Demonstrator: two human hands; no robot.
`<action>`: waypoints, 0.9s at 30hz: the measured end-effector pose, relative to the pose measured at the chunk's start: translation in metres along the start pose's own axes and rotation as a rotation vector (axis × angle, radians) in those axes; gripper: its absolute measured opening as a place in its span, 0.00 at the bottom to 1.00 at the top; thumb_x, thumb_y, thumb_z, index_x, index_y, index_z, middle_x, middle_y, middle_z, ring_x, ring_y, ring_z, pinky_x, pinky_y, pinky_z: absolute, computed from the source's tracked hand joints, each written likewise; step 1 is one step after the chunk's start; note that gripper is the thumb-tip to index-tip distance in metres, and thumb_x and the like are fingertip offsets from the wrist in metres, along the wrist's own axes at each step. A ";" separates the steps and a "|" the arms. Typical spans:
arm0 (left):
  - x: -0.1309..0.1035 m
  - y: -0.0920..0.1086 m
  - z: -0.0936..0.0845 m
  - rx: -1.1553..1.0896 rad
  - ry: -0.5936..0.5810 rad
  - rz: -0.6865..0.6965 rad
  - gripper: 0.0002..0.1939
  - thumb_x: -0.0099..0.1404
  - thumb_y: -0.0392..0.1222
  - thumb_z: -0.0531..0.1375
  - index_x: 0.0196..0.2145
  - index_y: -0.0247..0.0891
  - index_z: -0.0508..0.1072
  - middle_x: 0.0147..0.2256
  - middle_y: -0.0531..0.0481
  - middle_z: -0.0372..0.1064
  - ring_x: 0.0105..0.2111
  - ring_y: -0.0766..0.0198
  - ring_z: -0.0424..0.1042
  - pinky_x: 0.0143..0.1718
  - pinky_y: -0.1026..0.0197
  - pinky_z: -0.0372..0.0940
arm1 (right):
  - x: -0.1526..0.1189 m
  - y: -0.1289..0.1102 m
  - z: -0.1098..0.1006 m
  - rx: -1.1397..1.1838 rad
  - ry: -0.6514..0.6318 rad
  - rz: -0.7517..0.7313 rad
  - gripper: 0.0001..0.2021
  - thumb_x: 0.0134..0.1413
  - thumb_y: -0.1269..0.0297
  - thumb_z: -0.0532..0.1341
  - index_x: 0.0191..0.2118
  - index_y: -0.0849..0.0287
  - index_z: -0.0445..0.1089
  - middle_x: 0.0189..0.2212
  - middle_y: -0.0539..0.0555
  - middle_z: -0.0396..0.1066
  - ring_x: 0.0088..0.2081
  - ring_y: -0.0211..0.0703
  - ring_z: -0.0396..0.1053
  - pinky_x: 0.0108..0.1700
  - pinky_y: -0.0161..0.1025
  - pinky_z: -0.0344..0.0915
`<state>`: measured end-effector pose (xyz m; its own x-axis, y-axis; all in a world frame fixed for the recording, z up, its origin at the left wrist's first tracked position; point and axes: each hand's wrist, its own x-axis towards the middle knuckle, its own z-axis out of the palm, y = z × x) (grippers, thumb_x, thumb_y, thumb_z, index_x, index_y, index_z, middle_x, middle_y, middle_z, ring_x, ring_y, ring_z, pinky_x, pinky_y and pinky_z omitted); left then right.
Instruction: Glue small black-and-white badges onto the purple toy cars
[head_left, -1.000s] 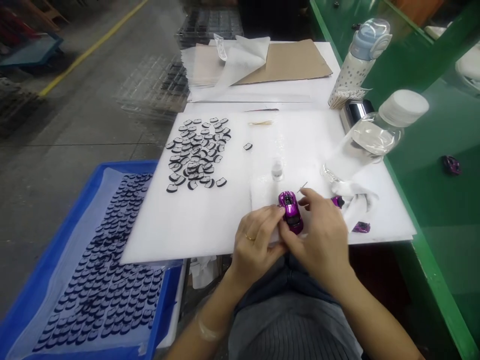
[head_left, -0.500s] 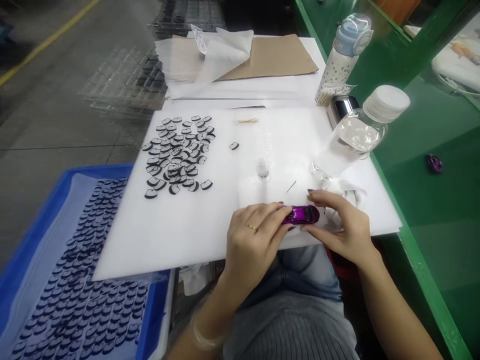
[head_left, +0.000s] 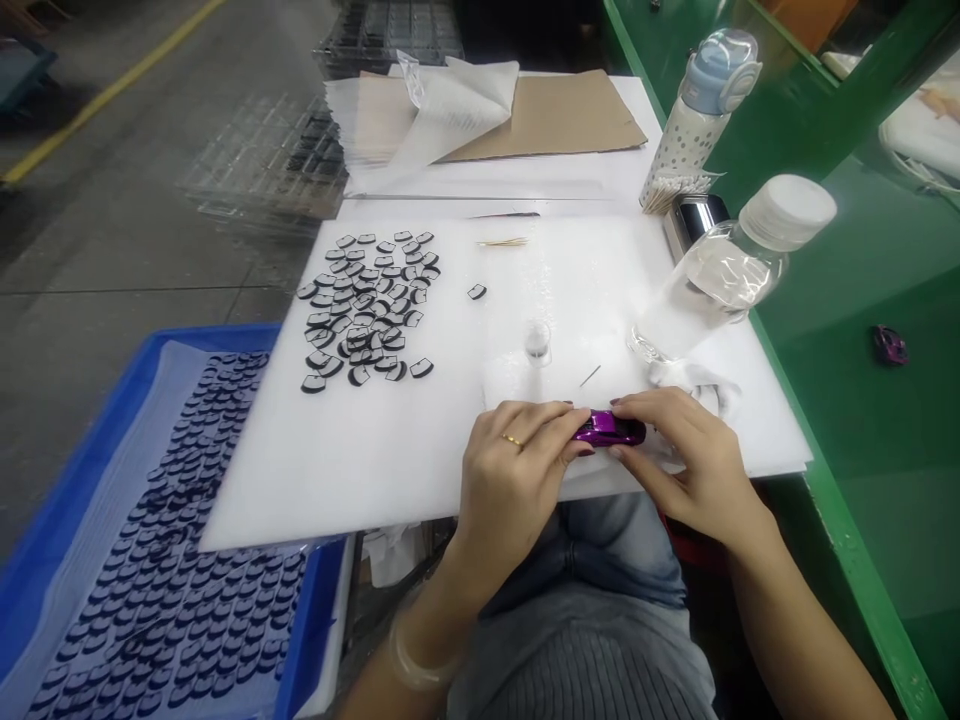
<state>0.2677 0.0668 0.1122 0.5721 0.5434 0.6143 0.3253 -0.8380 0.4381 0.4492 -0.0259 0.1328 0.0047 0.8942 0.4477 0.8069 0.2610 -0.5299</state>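
Your left hand (head_left: 514,470) pinches the left end of the purple toy car (head_left: 611,428), which lies sideways over the white board's (head_left: 360,450) near edge. At its other end, your right hand's (head_left: 694,460) thumb and fingers close around the car's sides.

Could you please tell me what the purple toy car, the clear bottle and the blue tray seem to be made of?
The toy car looks like painted metal or glossy plastic, from its bright highlights. The clear bottle seems smooth plastic, possibly glass: it is see-through and shiny. The blue tray is probably smooth plastic, by its even, solid colour.
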 end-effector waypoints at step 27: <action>-0.030 0.001 0.004 0.024 0.022 0.018 0.14 0.71 0.33 0.61 0.53 0.39 0.75 0.51 0.41 0.79 0.52 0.49 0.77 0.55 0.46 0.70 | -0.064 0.201 -0.189 -0.550 0.584 1.250 0.13 0.68 0.58 0.63 0.54 0.56 0.72 0.54 0.58 0.71 0.52 0.48 0.73 0.52 0.48 0.74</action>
<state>0.2541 0.0490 0.0913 0.5612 0.5292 0.6364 0.3332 -0.8483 0.4115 0.7228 -0.0997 0.1339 0.9698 0.1263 0.2086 0.2177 -0.8338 -0.5073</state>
